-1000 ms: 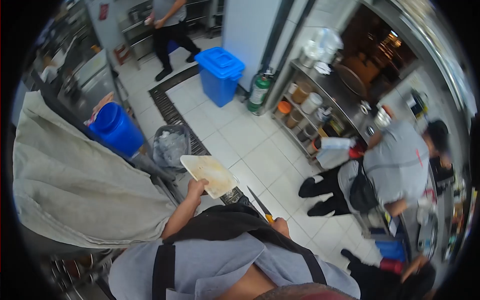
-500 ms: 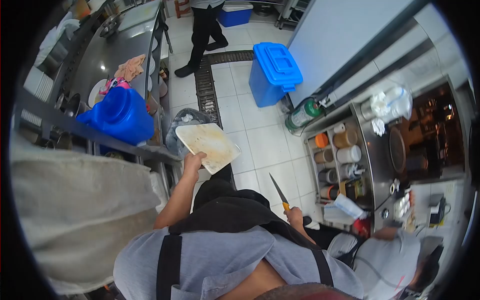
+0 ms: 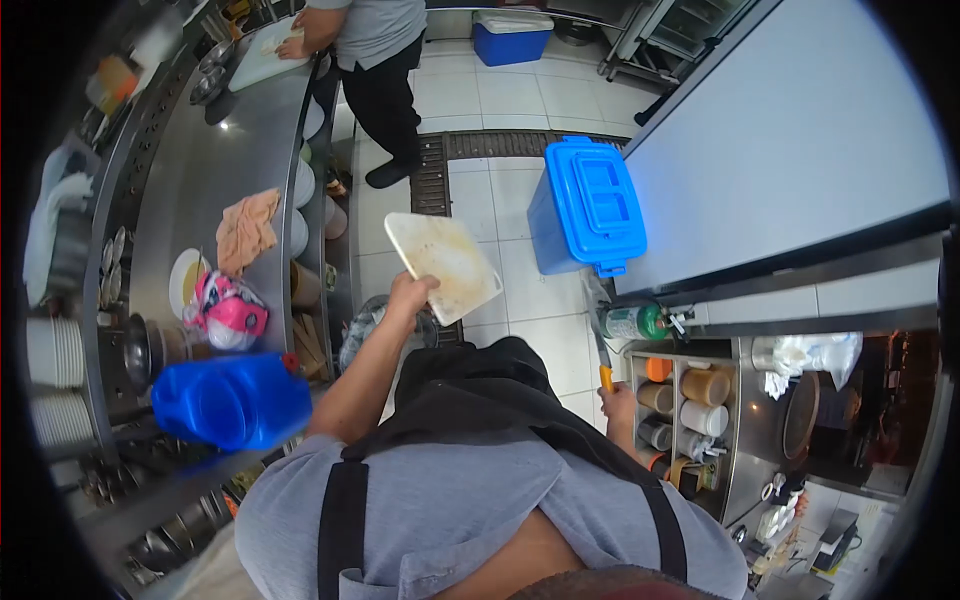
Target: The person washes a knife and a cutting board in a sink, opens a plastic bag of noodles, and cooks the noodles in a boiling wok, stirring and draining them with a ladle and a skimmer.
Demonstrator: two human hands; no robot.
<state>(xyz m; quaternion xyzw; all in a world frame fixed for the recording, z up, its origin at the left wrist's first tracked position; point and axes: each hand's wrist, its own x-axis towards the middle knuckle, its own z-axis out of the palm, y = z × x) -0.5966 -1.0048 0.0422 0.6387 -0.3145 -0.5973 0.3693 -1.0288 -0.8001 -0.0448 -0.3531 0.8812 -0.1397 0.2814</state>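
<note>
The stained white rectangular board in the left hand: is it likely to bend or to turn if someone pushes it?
The white board is probably stiff, since it shows no sag though gripped at one edge. Pushed at its far corner, it might pivot, because only the left hand supports it.

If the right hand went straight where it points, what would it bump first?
Probably the blue bin: the right hand points its knife roughly that way, though I can't tell how far off it is.
</note>
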